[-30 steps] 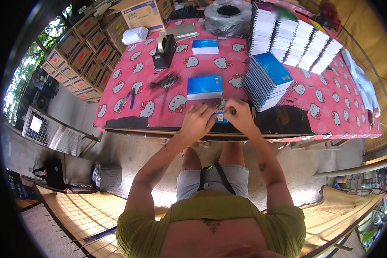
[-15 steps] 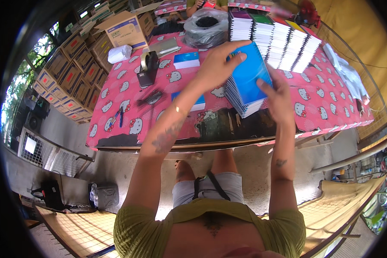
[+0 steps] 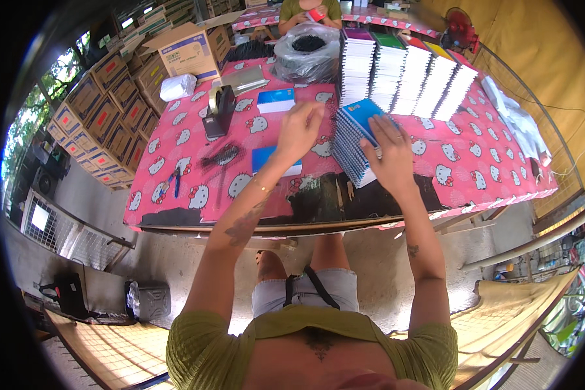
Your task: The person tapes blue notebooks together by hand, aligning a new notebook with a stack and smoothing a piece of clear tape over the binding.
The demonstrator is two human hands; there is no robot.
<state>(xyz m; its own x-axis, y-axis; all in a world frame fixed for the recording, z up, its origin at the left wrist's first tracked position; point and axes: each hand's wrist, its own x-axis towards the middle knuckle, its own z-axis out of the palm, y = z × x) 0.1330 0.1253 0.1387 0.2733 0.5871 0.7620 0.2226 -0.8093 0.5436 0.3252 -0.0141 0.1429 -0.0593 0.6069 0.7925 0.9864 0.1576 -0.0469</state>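
Under the right fingers (image 3: 383, 131), stacked notebooks (image 3: 353, 141) slant lengthwise far-left.

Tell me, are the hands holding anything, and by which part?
Right hand lies on the top blue notebook, not visibly gripping; left hand shows nothing held.

Daylight (image 3: 21, 136) glows at left, a yellow sheet (image 3: 546, 71) hangs at right, grey floor (image 3: 182, 257) underlies the pink-covered table (image 3: 461, 172).
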